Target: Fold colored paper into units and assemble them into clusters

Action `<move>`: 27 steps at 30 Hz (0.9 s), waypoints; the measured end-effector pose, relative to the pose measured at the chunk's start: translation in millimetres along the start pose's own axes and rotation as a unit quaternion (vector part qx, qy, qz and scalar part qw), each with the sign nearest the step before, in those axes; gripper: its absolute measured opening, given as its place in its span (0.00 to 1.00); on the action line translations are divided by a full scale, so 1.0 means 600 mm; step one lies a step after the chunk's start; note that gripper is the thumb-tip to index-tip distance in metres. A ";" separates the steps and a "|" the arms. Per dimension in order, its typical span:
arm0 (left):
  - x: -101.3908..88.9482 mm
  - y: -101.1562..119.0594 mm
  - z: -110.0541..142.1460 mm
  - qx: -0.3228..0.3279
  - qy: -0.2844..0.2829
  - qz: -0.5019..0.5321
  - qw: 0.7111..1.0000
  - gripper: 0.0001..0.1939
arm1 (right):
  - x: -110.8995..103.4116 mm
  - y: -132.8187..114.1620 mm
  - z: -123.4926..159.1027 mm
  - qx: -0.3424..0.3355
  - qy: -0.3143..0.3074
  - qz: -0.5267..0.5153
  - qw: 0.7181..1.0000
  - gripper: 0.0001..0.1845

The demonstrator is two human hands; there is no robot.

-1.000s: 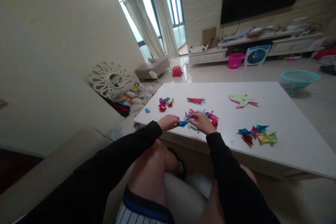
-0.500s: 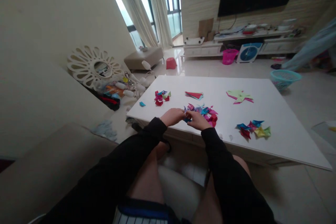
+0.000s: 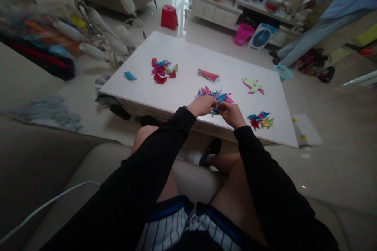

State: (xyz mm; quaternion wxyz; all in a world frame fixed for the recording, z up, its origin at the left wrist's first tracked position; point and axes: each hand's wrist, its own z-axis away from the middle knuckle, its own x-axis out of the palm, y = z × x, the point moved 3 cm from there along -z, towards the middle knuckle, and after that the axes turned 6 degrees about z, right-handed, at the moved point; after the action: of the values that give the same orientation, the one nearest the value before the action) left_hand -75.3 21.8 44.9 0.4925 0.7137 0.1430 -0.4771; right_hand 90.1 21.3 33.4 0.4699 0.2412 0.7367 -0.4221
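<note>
My left hand (image 3: pixel 203 105) and my right hand (image 3: pixel 232 113) meet over the front edge of the white table, fingers pinched together. Between them shows a bit of blue-green folded paper (image 3: pixel 215 111), mostly hidden by the fingers. Just behind lies a pile of origami pieces (image 3: pixel 206 91) in pink, purple and blue, partly covered by my hands. Right of my right hand is a smaller cluster of folded papers (image 3: pixel 260 119) in blue, red and yellow. Beyond the pile rests a fanned stack of red and teal folded strips (image 3: pixel 208 74).
The white table (image 3: pixel 182 53) also bears a left cluster of folded papers (image 3: pixel 160 71), a lone blue piece (image 3: pixel 130 75) and green-and-pink papers (image 3: pixel 253 85). A red stool (image 3: pixel 169 17) and a pink bin (image 3: pixel 244 34) stand beyond. A person (image 3: pixel 332 23) in light blue stands at right.
My view has tilted down and shifted, so the table sits higher in the picture. My hands stay together at the front edge with the paper. The person at right shows more fully.
</note>
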 end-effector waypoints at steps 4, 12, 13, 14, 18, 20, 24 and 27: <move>-0.008 0.013 -0.012 0.051 -0.009 0.101 0.994 0.18 | -0.047 0.016 0.014 0.034 0.006 0.071 0.997 0.05; -0.013 -0.007 -0.017 0.004 0.032 0.095 0.995 0.18 | -0.192 0.186 0.045 0.176 0.053 0.227 0.956 0.06; -0.009 -0.009 -0.020 0.000 0.022 0.083 0.996 0.16 | -0.206 0.216 0.055 0.203 0.054 0.239 0.948 0.06; -0.005 -0.011 -0.023 -0.004 0.009 0.071 0.997 0.15 | -0.216 0.244 0.066 0.229 0.050 0.245 0.941 0.06; 0.018 -0.010 -0.049 -0.018 -0.024 0.034 0.999 0.14 | -0.213 0.333 0.115 0.306 0.002 0.242 0.921 0.05; 0.031 -0.005 -0.063 -0.016 -0.031 0.030 0.999 0.14 | -0.192 0.358 0.141 0.323 -0.028 0.237 0.916 0.05; 0.052 0.003 -0.082 -0.014 -0.045 0.029 0.998 0.14 | -0.144 0.384 0.183 0.332 -0.077 0.213 0.916 0.05; 0.060 0.006 -0.084 -0.010 -0.051 0.030 0.998 0.14 | -0.121 0.397 0.192 0.331 -0.083 0.213 0.916 0.06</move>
State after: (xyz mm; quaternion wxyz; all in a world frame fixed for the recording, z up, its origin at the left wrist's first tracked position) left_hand -27.3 52.8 20.2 0.5208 0.6874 0.1009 -0.4961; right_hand 357.8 51.9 -18.9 0.5015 0.4982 0.4447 -0.5500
